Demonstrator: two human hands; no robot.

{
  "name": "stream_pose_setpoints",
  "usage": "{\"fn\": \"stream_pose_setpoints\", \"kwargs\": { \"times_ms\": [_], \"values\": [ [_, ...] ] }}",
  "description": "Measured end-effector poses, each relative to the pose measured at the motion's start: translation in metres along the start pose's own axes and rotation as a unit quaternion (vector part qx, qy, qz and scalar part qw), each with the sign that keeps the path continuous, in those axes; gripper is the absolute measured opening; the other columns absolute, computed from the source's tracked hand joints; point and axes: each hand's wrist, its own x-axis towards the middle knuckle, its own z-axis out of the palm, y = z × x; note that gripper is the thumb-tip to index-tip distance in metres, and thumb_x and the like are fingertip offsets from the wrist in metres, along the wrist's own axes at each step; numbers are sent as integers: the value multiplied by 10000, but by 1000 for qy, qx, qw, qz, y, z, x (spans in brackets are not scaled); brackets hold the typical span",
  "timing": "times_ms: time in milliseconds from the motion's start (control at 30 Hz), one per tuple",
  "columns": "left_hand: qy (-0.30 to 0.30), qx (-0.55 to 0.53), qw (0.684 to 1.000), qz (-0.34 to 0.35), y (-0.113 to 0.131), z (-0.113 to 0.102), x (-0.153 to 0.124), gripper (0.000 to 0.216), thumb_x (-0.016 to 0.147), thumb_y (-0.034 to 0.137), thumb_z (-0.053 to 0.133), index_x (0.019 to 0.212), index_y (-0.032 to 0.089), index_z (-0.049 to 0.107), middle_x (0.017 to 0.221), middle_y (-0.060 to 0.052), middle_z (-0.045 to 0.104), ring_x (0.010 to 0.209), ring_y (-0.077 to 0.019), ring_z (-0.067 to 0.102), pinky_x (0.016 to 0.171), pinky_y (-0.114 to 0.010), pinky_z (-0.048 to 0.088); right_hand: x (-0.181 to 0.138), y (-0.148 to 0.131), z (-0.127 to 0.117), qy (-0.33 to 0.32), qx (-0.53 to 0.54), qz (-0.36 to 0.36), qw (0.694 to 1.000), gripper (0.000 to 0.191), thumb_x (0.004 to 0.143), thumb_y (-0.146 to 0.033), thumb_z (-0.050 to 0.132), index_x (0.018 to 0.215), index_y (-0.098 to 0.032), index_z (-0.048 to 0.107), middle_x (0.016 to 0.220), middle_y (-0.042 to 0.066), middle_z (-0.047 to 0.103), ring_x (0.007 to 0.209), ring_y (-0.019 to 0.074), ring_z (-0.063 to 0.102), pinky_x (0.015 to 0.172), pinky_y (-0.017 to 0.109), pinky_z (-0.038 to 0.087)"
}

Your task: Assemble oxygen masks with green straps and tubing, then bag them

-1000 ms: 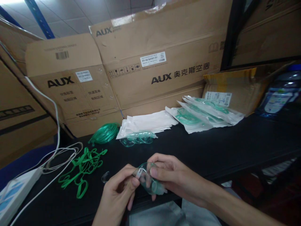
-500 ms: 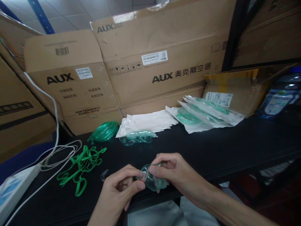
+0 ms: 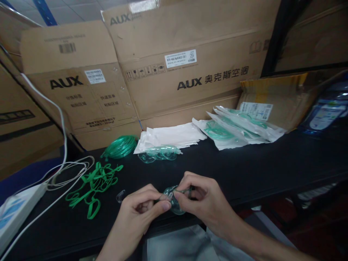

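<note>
A clear green-tinted oxygen mask [image 3: 178, 207] is held between my two hands, just over the front edge of the black table. My left hand [image 3: 145, 206] pinches its left side between thumb and forefinger. With curled fingers, my right hand [image 3: 199, 192] grips the upper right of it. A thin dark strip shows by the right fingers; I cannot tell whether it is strap or mask edge. Left of my left hand lies a small tangle of thin clear pieces [image 3: 120, 196]. Green elastic straps [image 3: 95, 186] lie in a loose heap farther left.
Several more clear masks [image 3: 159, 154] lie before a stack of white pouches [image 3: 174, 137]. Behind the straps sits coiled green tubing [image 3: 119, 146]. Filled pouches [image 3: 221, 132] are at the right, near an open carton [image 3: 282, 96] and a bottle [image 3: 324, 114]. A power strip [image 3: 23, 208] with white cables is leftmost.
The mask has turned and sunk lower behind my fingers, with less of it showing. My right hand has shifted slightly, its fingers still closed. The camera view has tilted a little.
</note>
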Motion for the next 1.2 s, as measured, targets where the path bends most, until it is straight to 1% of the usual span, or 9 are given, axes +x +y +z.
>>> {"fn": "stream_pose_setpoints", "kwargs": {
  "times_ms": [67,200,300,533,733,833,1033,1133,1200],
  "values": [
    [2,3,1000,3,-1,0,0,255,798,390,785,690,161,812,618,7,481,530,-77,376,466,-196,282,0,1,0,-2,-5,-7,1000,147,796,-172,740,661,-144,687,717,-12,559,657,115,505,574,246,365],
    [3,-4,1000,1,0,0,-1,240,805,388,786,706,171,812,625,13,490,505,-66,358,434,-189,250,2,1,-5,-24,10,-12,1000,116,845,-229,756,765,-146,771,748,-4,570,684,119,512,568,253,347],
    [9,-7,1000,11,1,-1,-1,231,813,391,786,714,184,814,626,17,482,503,-66,372,412,-178,240,4,-1,-10,-47,15,-8,999,124,861,-258,769,808,-151,806,766,9,599,718,129,525,609,272,361],
    [23,-15,999,19,4,1,-2,251,808,379,785,659,177,788,605,27,463,474,-56,360,391,-168,250,8,-8,-15,-92,56,35,994,174,804,-337,849,797,-163,841,784,31,670,755,139,569,679,283,400],
    [-3,-26,1000,-5,5,0,-3,284,822,399,776,667,161,779,626,38,437,437,-36,342,364,-164,220,8,-13,-16,-114,48,49,991,200,827,-358,834,851,-160,850,805,29,671,753,124,563,660,258,396],
    [-20,-48,998,-19,8,1,-3,329,839,428,758,664,150,758,630,45,424,410,-21,318,359,-166,183,7,-14,-15,-122,94,84,984,213,864,-363,801,842,-153,828,794,12,658,723,105,559,653,236,400],
    [-57,-81,994,-47,6,-1,-2,336,867,457,734,747,145,758,657,41,472,391,5,301,386,-168,170,7,-15,-14,-99,168,158,968,259,863,-387,794,855,-131,761,770,9,665,696,98,587,634,197,436],
    [-76,-74,991,-84,3,-3,-2,356,854,487,735,808,138,785,566,46,471,368,-3,286,385,-170,151,8,-15,-13,-92,168,180,965,305,855,-416,792,878,-115,744,781,27,663,688,110,587,585,190,458],
    [-67,-66,989,-118,4,-2,-3,386,828,508,747,824,125,797,493,47,466,341,-12,294,384,-172,134,9,-14,-12,-77,151,163,972,317,875,-426,764,971,-125,731,783,23,639,685,121,580,528,184,460]
  ]
}}
